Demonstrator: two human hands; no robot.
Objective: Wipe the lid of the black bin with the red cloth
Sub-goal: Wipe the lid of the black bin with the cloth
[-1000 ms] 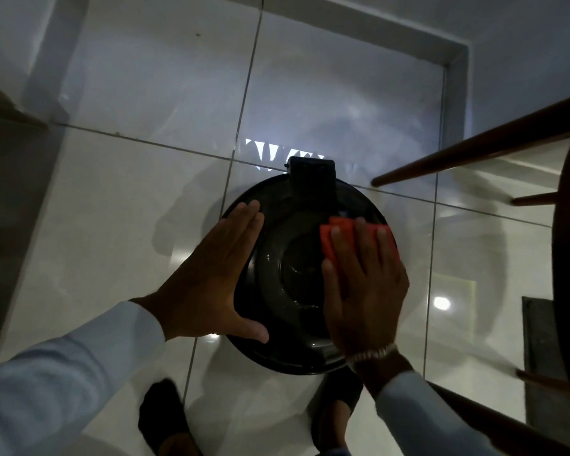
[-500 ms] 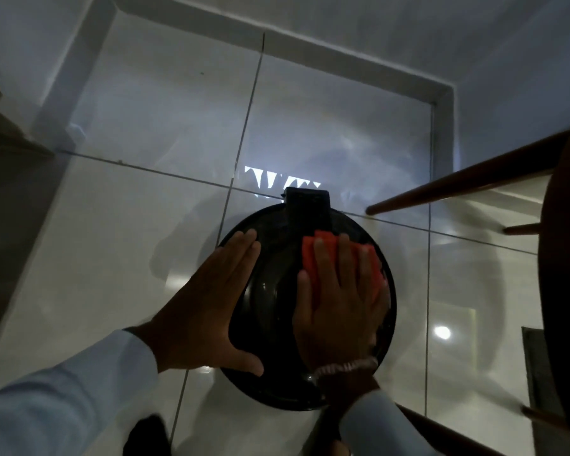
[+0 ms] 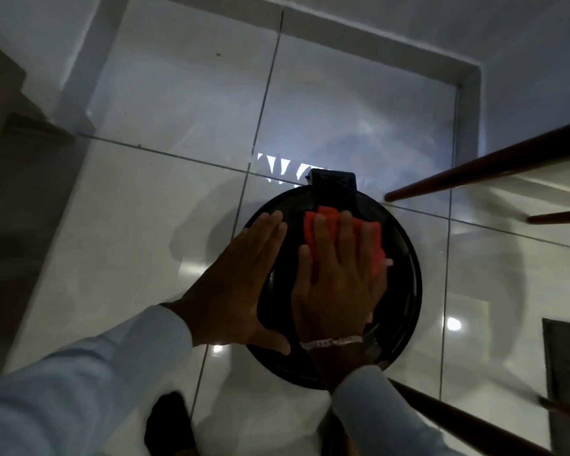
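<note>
The red cloth [image 3: 343, 238] lies flat on the black bin's lid [image 3: 405, 274], in the lid's upper half toward twelve o'clock, just below the hinge block [image 3: 333, 185]. The right hand [image 3: 339, 281] presses it down with fingers spread and flat, not clenched; cloth shows past the fingertips and at the three o'clock side. The left hand [image 3: 241, 284] lies open and flat on the lid's nine o'clock edge, fingers together, thumb hooked toward six o'clock, holding nothing. Compared with half a second ago, the cloth and right hand sit slightly nearer the hinge, while the left hand keeps its place. The cloth's long axis runs roughly from ten to four o'clock. The bin stands on glossy floor tiles [image 3: 129, 225], with a dark wooden rail [image 3: 487, 166] at two o'clock.
</note>
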